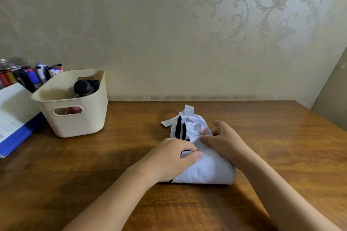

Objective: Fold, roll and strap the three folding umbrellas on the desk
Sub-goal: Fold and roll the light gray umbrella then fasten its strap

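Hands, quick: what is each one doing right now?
Left hand: closed, pinching the white umbrella fabric.
Right hand: open, fingers spread, resting on the umbrella.

I see a brown wooden desk (281,146) with visible grain pushed against a cream wall papered with pale scrolling floral patterns (262,15). At the far right, a plain beige panel (332,95) angles away from the wall. Soft, even light falls across everything.

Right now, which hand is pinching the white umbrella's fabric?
The left hand: its thumb and fingers close on a fold of the white umbrella. The right hand only rests on the canopy's right side, fingers spread.
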